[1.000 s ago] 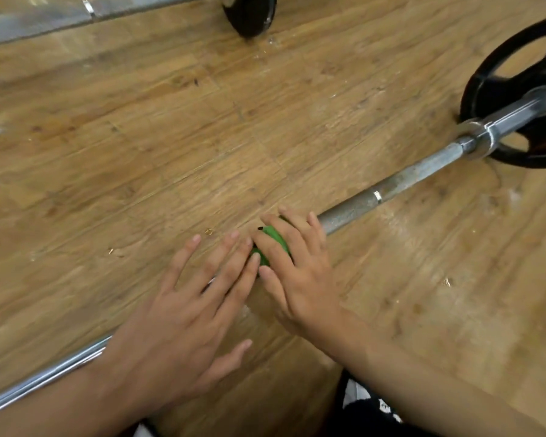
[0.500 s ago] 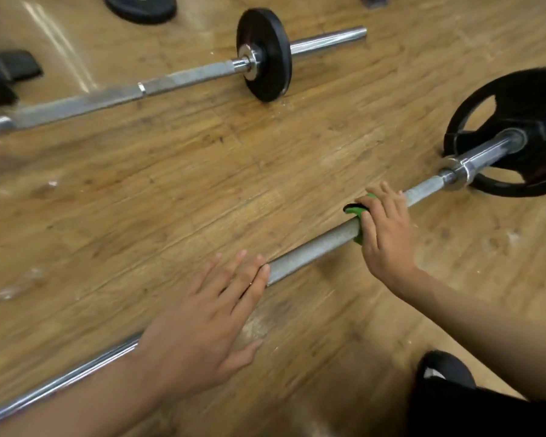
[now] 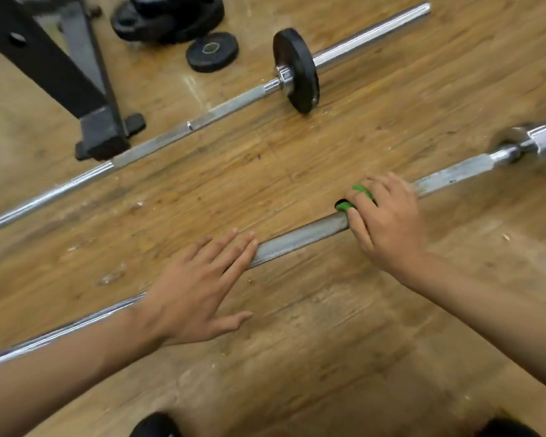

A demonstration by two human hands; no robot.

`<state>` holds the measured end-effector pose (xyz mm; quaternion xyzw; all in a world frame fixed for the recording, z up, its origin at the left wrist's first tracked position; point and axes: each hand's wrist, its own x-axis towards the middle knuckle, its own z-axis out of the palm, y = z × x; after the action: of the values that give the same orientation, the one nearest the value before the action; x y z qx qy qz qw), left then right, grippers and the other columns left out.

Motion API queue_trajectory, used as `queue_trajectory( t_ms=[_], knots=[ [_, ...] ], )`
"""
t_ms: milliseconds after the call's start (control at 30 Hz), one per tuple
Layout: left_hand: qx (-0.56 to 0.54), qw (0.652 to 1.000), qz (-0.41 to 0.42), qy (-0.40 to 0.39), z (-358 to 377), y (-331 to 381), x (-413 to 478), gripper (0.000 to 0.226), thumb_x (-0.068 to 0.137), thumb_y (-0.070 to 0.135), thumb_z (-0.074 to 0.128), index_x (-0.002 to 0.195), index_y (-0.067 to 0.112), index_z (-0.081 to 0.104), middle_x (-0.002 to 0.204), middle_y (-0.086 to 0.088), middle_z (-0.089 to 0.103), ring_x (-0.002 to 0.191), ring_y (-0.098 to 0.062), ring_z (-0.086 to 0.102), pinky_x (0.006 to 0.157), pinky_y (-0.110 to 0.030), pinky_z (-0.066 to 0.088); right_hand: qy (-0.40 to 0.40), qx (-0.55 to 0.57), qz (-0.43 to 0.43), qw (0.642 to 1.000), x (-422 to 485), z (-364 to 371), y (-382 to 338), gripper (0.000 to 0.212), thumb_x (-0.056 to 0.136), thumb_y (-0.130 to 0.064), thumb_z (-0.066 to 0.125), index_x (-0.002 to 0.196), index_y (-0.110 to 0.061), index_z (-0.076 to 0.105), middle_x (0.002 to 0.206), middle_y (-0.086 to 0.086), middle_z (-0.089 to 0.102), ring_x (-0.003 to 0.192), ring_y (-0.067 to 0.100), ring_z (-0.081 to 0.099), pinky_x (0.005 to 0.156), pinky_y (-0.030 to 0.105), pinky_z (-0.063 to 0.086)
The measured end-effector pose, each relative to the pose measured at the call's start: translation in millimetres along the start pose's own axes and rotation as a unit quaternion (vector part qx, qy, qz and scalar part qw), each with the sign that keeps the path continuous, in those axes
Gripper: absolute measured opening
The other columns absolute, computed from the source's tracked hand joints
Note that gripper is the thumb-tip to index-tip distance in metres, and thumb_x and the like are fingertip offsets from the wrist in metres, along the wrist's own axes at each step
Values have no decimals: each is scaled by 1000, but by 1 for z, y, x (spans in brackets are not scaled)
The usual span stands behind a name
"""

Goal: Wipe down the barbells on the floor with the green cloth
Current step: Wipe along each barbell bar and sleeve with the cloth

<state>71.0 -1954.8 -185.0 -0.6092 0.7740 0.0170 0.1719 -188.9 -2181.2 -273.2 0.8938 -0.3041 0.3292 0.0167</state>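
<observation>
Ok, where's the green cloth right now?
Head view, right of centre: the green cloth is on the near barbell, gripped under the right hand; the left hand rests on the bar further left.

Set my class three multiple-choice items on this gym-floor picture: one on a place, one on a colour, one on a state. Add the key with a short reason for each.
1. Where does the left hand rest?
A. on the near barbell
B. on a loose weight plate
C. on the black rack foot

2. What colour is the cloth under the right hand?
A. red
B. green
C. white

3. How is the right hand placed?
A. flat on the floor
B. raised in the air
C. curled over the cloth on the bar

Key:
1 A, its straight fingers lie across the bar.
2 B, green shows between the fingers.
3 C, the fingers wrap the cloth against the bar.
</observation>
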Motion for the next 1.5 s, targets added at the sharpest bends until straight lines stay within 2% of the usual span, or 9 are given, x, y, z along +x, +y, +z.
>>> queue_trajectory(
  t_ms=[133,300,400,700,967,1100,1200,1333,1500],
  knots=[
    [38,998,49,-19,-26,3,40,96,100,76,29,168,11,9,174,-10,14,159,-33,19,122,-50,24,16,-6,-67,998,4,3,15,28,105,-31,51,111,-11,71,110,14,68,116,36,63,118,49,35],
    [54,995,63,-50,-41,15,85,98,101,75,29,167,10,-4,176,-8,-4,162,-27,6,128,-44,18,36,25,-44,998,12,8,11,29,106,-32,49,104,-14,71,105,11,69,118,35,63,121,49,34],
    [56,995,52,-69,-49,17,91,99,101,75,27,167,8,-3,176,-9,-3,162,-27,9,126,-44,24,23,48,-30,998,16,10,12,30,106,-33,46,105,-14,70,106,11,69,120,35,62,123,49,31],
    [47,994,74,-72,-57,17,101,97,103,71,30,166,4,-4,175,-15,-4,162,-27,4,128,-41,10,-16,44,-24,999,25,8,9,29,107,-32,45,108,-13,68,109,13,68,122,35,61,122,50,32],
    [40,990,136,6,-49,10,136,96,103,69,33,166,2,4,175,-15,1,162,-29,4,129,-46,12,-63,-25,-184,981,32,-2,63,37,113,-33,35,127,-13,63,116,17,68,130,39,58,124,52,29],
    [-38,990,124,63,-31,24,149,103,100,69,42,165,-2,6,174,-18,5,162,-31,10,125,-48,23,-116,-52,-117,985,27,-24,114,40,113,-34,33,127,-11,62,120,18,67,137,39,52,126,51,23],
    [-75,985,119,101,-20,31,151,107,97,71,44,163,-5,11,173,-21,12,160,-34,19,121,-45,30,-88,-60,21,994,14,-42,148,36,108,-26,37,124,-7,64,123,19,65,139,39,49,126,54,21],
    [-83,985,120,95,-24,33,149,108,97,75,39,163,-5,12,172,-21,16,158,-33,24,120,-46,31,-1,-12,202,979,19,-26,79,30,105,-20,42,111,-5,68,118,17,66,143,39,45,128,53,15],
    [-72,987,118,85,-25,38,147,109,96,77,37,165,-2,9,173,-19,12,161,-32,16,123,-46,27,-56,4,-36,998,7,-22,80,32,110,-26,43,116,-9,70,124,16,69,142,36,49,127,49,11]
  ],
)
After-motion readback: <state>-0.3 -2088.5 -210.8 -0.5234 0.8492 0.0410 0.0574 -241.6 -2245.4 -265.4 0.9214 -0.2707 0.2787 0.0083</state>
